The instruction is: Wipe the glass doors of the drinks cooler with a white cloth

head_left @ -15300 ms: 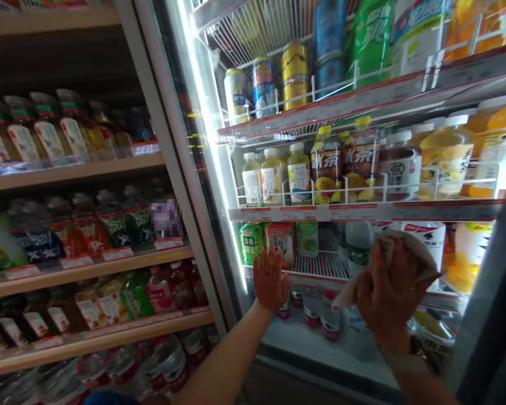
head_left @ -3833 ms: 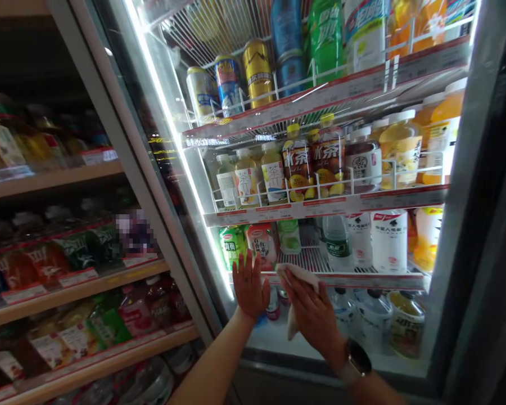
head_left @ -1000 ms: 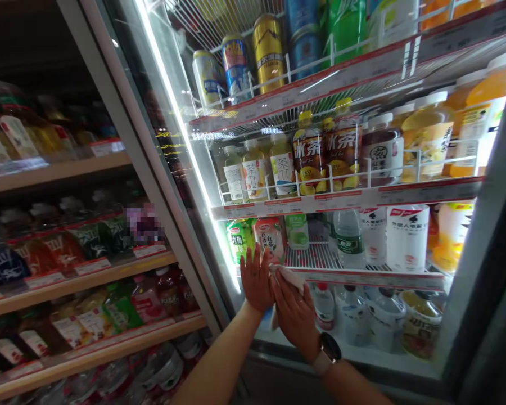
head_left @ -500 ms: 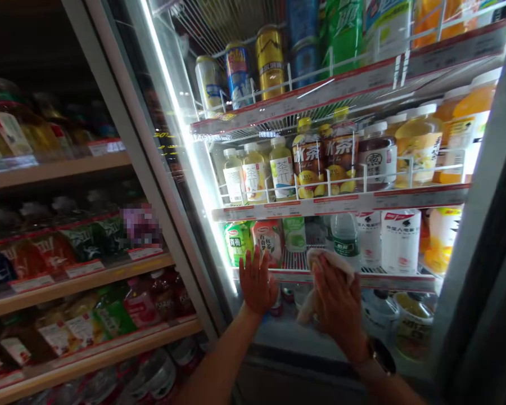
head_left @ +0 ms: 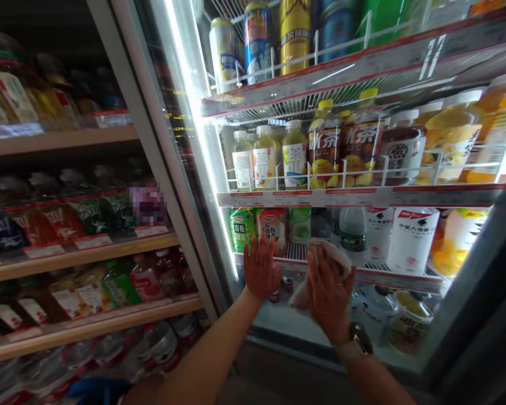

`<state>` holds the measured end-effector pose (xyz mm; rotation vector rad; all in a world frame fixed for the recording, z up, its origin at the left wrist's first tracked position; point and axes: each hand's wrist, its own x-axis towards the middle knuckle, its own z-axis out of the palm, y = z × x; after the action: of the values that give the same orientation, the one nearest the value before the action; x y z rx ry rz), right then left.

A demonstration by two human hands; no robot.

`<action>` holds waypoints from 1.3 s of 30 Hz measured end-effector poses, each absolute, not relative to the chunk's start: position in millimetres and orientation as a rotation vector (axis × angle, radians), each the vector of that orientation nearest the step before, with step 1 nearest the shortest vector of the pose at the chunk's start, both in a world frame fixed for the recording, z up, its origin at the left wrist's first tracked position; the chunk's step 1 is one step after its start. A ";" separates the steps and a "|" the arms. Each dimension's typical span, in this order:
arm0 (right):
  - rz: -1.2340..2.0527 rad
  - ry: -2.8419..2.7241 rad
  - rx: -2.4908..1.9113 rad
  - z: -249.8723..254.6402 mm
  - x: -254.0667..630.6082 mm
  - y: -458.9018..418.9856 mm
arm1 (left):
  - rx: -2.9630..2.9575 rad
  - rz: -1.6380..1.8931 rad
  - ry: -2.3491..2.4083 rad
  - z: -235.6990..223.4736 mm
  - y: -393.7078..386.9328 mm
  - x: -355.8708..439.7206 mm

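My left hand [head_left: 260, 270] lies with fingers spread flat against the glass door of a lit drinks cooler, in front of the red-labelled bottle [head_left: 272, 225]. To its right, my right hand [head_left: 328, 292] presses a pale cloth [head_left: 335, 259] to the same glass, a loose corner hanging down on the left. A dark watch [head_left: 361, 337] sits on my right wrist. Behind the glass near the cloth stand a clear water bottle [head_left: 353, 233] and a white-labelled bottle [head_left: 413, 242]. The cloth hides part of the lower wire shelf.
Above are iced tea bottles [head_left: 324, 143] and cans, including a gold can [head_left: 295, 36], on wire shelves with price strips. A metal door frame [head_left: 168, 169] separates the cooler from wooden shelves [head_left: 88, 253] of bottles on the left. A dark door edge [head_left: 480, 304] bounds the right.
My right hand with the cloth moved from beside my left hand, one second ago, rightward across the glass. Earlier it was farther right. My left hand stays flat; the view shifts slightly.
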<state>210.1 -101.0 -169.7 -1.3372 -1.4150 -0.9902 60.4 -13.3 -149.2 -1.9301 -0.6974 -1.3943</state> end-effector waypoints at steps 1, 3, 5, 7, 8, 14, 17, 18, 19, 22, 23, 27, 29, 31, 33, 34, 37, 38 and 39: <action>-0.976 -1.461 -1.324 -174.6 202.2 -98.8 | -1.932 -1.402 -0.690 -149.3 -12.9 60.3; -0.933 -1.564 -1.283 -183.8 188.2 -95.4 | -1.912 -1.419 -0.676 -149.1 -11.8 60.5; -0.896 -1.657 -1.235 -191.3 178.0 -93.4 | -1.875 -1.419 -0.671 -148.5 -10.6 60.9; -0.882 -1.705 -1.202 -195.4 173.2 -92.3 | -1.850 -1.409 -0.669 -147.6 -10.1 61.1; -0.887 -1.714 -1.193 -195.6 173.0 -92.2 | -1.847 -1.406 -0.663 -147.2 -10.1 61.1; -0.947 -1.565 -1.273 -167.2 199.9 -100.2 | -1.883 -1.424 -0.673 -146.0 -12.3 61.7; -0.949 -1.342 -1.339 -144.5 221.6 -107.7 | -1.885 -1.426 -0.664 -145.7 -12.7 62.5; -0.946 -1.290 -1.342 -138.5 227.5 -109.5 | -1.880 -1.429 -0.665 -145.7 -12.8 62.7; -0.943 -1.253 -1.342 -134.0 232.1 -110.6 | -1.875 -1.432 -0.668 -145.7 -12.9 62.9; -0.949 -1.240 -1.348 -132.2 234.5 -109.0 | -1.876 -1.434 -0.675 -146.3 -13.0 63.2; -0.958 -1.262 -1.352 -135.6 231.3 -107.1 | -1.880 -1.430 -0.677 -146.6 -13.1 63.2; -0.986 -1.456 -1.322 -162.8 206.1 -98.4 | -1.877 -1.422 -0.681 -146.8 -13.0 63.4; -0.958 -1.603 -1.274 -178.5 192.3 -96.2 | -1.864 -1.424 -0.670 -146.1 -13.0 63.3; -0.914 -1.707 -1.229 -191.1 181.9 -95.9 | -1.860 -1.424 -0.655 -145.0 -12.9 63.0; -0.885 -1.741 -1.212 -198.8 176.5 -96.4 | -1.859 -1.421 -0.645 -144.0 -12.9 62.5; -0.878 -1.745 -1.212 -200.4 175.9 -96.8 | -1.860 -1.420 -0.641 -143.7 -12.8 62.3; -0.877 -1.784 -1.214 -195.8 181.6 -98.2 | -1.853 -1.425 -0.638 -143.9 -12.5 62.2; -0.883 -1.792 -1.218 -191.3 185.7 -98.9 | -1.852 -1.426 -0.644 -144.2 -12.4 62.3; -0.893 -1.782 -1.228 -185.7 190.9 -99.9 | -1.853 -1.426 -0.654 -144.8 -12.3 62.4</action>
<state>190.9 -99.9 -185.7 -1.2283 -1.7820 -0.8928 62.4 -12.3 -144.8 -1.8534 -0.6540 -1.4259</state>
